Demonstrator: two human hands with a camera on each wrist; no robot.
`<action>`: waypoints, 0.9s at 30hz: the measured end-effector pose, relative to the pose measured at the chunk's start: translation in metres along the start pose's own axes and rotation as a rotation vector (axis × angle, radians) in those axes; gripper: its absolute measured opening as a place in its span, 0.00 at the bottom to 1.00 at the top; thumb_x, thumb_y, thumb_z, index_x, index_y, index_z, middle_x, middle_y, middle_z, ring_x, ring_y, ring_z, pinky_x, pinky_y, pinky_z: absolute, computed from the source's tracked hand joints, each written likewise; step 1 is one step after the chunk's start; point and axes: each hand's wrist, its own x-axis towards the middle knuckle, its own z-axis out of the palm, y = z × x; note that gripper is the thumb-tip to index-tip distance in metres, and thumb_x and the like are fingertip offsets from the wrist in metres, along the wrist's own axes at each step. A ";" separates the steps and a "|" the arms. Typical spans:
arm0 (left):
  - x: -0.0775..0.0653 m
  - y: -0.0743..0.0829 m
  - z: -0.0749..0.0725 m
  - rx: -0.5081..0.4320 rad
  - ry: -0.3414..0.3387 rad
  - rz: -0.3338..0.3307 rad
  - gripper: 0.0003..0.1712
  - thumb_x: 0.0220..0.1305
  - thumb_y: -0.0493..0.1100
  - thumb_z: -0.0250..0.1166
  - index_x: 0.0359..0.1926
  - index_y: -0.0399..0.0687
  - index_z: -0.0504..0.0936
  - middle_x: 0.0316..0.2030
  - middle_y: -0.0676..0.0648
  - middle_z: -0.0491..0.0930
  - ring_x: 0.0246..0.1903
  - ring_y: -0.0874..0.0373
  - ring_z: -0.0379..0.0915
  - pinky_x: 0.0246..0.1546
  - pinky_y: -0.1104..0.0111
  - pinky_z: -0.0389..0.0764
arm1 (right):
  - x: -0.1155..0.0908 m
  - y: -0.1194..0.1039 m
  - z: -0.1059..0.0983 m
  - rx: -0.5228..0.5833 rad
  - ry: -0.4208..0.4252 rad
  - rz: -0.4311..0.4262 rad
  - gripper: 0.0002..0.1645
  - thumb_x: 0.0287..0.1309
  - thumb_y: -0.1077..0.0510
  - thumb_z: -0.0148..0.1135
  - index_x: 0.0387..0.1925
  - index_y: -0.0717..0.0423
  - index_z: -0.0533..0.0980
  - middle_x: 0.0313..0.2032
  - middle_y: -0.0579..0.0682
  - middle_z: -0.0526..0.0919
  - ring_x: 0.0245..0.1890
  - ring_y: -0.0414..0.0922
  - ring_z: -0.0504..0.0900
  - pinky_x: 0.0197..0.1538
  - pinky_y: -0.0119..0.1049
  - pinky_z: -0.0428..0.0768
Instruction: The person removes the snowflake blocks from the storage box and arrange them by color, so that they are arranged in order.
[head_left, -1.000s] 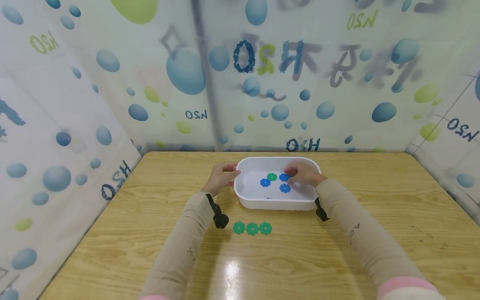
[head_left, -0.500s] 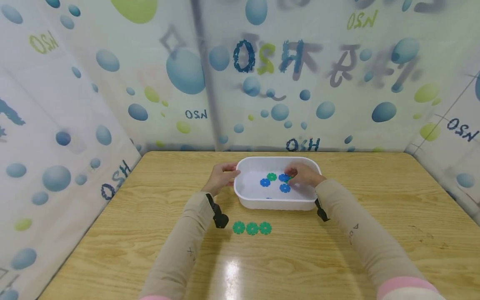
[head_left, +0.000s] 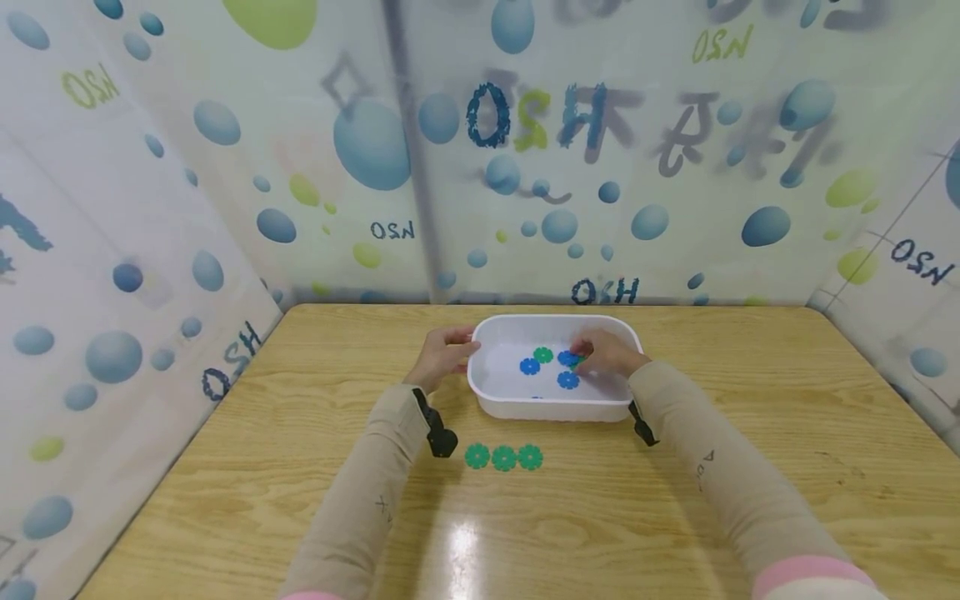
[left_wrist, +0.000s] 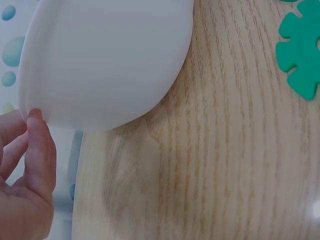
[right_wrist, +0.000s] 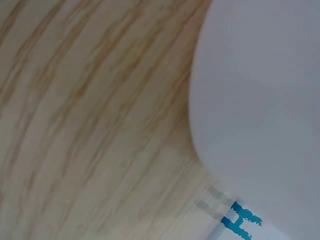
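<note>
White tub (head_left: 555, 410), long axis left-right, held blue discs (head_left: 568, 381), green discs (head_left: 543, 356); left hand (head_left: 439, 355) pinched it, right hand (head_left: 607, 349) grip unclear.

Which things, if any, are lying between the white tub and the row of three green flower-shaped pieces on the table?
Nothing: only bare wooden tabletop lies between the white tub and the three green pieces. The head view shows this stretch.

Head view bright; glare on tabletop (head_left: 462, 542); right wrist view dim, blurred.
</note>
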 end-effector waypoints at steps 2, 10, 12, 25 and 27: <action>0.000 0.000 0.000 0.004 0.004 0.000 0.22 0.58 0.36 0.59 0.55 0.41 0.72 0.45 0.41 0.71 0.44 0.47 0.71 0.35 0.64 0.80 | -0.001 0.000 0.000 -0.008 -0.001 -0.003 0.20 0.46 0.66 0.64 0.44 0.65 0.72 0.42 0.57 0.75 0.43 0.51 0.71 0.53 0.43 0.70; 0.001 -0.002 0.000 0.004 0.008 0.008 0.21 0.58 0.36 0.59 0.54 0.42 0.73 0.44 0.41 0.71 0.42 0.48 0.72 0.35 0.63 0.80 | -0.002 -0.002 0.000 -0.014 -0.002 0.006 0.21 0.46 0.66 0.63 0.45 0.66 0.71 0.39 0.56 0.74 0.40 0.50 0.70 0.50 0.41 0.71; 0.002 -0.002 0.000 0.001 0.007 0.008 0.22 0.58 0.36 0.59 0.55 0.42 0.72 0.44 0.41 0.71 0.43 0.48 0.71 0.35 0.64 0.80 | -0.002 -0.002 0.000 -0.014 -0.002 0.007 0.21 0.46 0.66 0.64 0.45 0.66 0.71 0.38 0.56 0.74 0.39 0.50 0.69 0.48 0.40 0.71; 0.002 -0.002 -0.001 -0.011 0.004 0.001 0.21 0.58 0.36 0.59 0.54 0.42 0.73 0.44 0.41 0.71 0.41 0.50 0.72 0.36 0.63 0.79 | -0.001 0.002 0.000 -0.046 0.019 0.034 0.20 0.44 0.61 0.67 0.39 0.66 0.72 0.32 0.54 0.72 0.35 0.48 0.68 0.39 0.36 0.70; 0.002 -0.002 -0.001 -0.017 0.007 0.002 0.21 0.57 0.36 0.60 0.54 0.42 0.73 0.43 0.41 0.71 0.40 0.51 0.72 0.36 0.63 0.80 | -0.001 0.002 0.001 -0.061 0.019 0.033 0.18 0.44 0.60 0.67 0.37 0.65 0.73 0.30 0.53 0.72 0.33 0.47 0.68 0.37 0.34 0.69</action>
